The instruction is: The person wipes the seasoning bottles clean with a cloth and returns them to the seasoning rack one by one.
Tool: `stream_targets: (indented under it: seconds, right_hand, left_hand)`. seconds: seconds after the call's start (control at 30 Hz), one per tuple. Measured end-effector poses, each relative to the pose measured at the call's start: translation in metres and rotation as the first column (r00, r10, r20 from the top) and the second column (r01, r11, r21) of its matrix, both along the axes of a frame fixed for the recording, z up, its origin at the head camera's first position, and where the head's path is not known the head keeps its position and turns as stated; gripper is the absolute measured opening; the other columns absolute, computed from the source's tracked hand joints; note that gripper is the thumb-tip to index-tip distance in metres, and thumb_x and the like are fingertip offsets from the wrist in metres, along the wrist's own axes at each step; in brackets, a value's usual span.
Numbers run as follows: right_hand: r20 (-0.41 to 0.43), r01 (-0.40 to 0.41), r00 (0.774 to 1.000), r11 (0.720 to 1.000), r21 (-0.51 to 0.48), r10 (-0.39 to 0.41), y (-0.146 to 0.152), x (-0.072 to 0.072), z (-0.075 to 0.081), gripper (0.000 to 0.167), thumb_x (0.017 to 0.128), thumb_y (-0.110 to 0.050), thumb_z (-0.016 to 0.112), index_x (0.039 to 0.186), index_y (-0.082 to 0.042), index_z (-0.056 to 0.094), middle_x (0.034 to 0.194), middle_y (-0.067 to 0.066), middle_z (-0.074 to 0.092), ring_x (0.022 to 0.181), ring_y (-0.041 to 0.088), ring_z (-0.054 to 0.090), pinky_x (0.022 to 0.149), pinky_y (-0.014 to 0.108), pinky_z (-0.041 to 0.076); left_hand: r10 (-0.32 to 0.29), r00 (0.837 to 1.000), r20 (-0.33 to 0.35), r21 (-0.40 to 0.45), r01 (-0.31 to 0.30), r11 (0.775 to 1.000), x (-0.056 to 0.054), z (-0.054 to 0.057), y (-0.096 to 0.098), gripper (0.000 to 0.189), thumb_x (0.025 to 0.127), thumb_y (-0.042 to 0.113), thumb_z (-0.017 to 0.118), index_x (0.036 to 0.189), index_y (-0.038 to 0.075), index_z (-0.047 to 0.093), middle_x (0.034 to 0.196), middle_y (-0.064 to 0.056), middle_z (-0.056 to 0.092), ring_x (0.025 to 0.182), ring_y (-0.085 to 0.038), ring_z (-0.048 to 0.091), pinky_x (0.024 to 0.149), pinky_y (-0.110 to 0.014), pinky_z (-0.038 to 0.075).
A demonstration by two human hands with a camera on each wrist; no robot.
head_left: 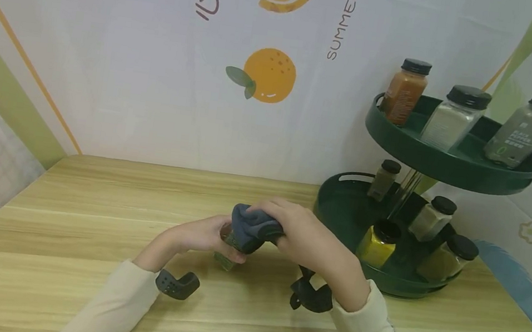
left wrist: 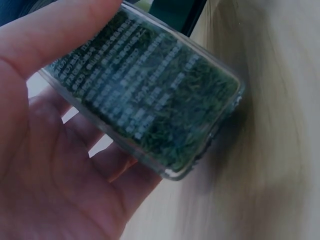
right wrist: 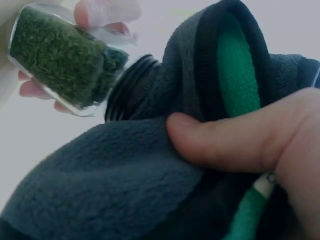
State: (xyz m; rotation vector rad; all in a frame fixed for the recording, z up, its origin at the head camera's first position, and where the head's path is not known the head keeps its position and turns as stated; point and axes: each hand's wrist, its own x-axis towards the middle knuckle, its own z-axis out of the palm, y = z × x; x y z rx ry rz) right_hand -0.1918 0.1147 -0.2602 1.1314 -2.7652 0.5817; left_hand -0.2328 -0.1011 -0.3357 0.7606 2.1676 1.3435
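A clear spice jar (right wrist: pixel 60 60) of dried green herb flakes, with a ribbed black lid (right wrist: pixel 131 90), is tilted above the table. My left hand (head_left: pixel 206 234) grips its body, thumb on one side and fingers on the other; the left wrist view shows white print on the jar (left wrist: pixel 145 90). My right hand (head_left: pixel 304 235) holds a bunched dark blue-grey cloth (head_left: pixel 252 229) against the lid end. Green lining (right wrist: pixel 237 70) shows inside a fold of the cloth, and the right thumb presses on it. Part of the lid is hidden under the cloth.
To the right stands a dark green two-tier rack (head_left: pixel 453 165). Its upper tier bears an orange-brown spice jar (head_left: pixel 405 94), a pale jar (head_left: pixel 453 120) and a black pepper jar (head_left: pixel 525 133). Several more jars, including a yellow one (head_left: pixel 378 245), sit below. A printed curtain (head_left: pixel 155 89) hangs behind the wooden table (head_left: pixel 88 210).
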Motion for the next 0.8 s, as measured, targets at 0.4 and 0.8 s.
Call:
stream_targets:
  seconds: [0.4, 0.8]
  right_hand:
    - [-0.007, 0.037, 0.999, 0.999, 0.003, -0.037, 0.006, -0.006, -0.001, 0.053, 0.074, 0.015, 0.060, 0.115, -0.018, 0.060, 0.117, 0.001, 0.062, 0.109, 0.019, 0.059, 0.092, 0.039, 0.048]
    - [0.039, 0.087, 0.995, 0.994, 0.060, -0.090, 0.017, -0.011, 0.002, 0.052, 0.075, 0.015, 0.059, 0.117, -0.017, 0.061, 0.117, 0.001, 0.063, 0.107, 0.020, 0.059, 0.092, 0.041, 0.047]
  left_hand:
    - [-0.035, 0.998, 0.059, 0.065, 0.031, 0.997, -0.001, -0.003, -0.001, 0.063, 0.079, 0.016, 0.073, 0.134, 0.024, 0.043, 0.128, -0.002, 0.055, 0.125, -0.023, 0.044, 0.106, -0.055, 0.025]
    - [-0.057, 0.995, 0.077, 0.089, 0.050, 0.995, -0.003, -0.007, -0.003, 0.054, 0.079, 0.017, 0.073, 0.127, 0.016, 0.048, 0.118, -0.014, 0.060, 0.108, -0.021, 0.056, 0.094, -0.038, 0.040]
